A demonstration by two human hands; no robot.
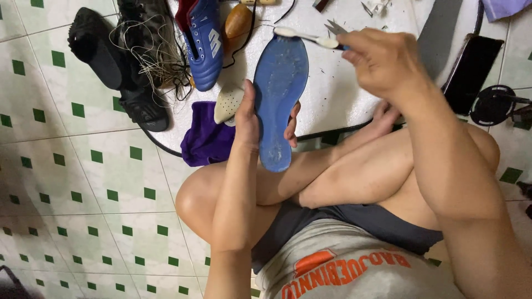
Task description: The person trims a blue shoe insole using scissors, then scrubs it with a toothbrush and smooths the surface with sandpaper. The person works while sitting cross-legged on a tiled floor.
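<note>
My left hand (248, 119) grips a blue shoe insole (279, 91) by its lower half and holds it upright in front of me, thumb on the left edge and fingertips showing on the right edge. My right hand (377, 58) is closed on a small brush (307, 37) with a pale head, whose tip rests at the top end of the insole. Both hands hover over a white work board (338, 94) on the floor.
On the board lie a blue football boot (204, 41), a purple cloth (206, 138), a cream perforated piece (227, 104) and a brown wooden form (237, 21). Black shoes (119, 61) with loose threads sit at left. A dark phone (471, 72) lies at right. Green-dotted floor tiles surround.
</note>
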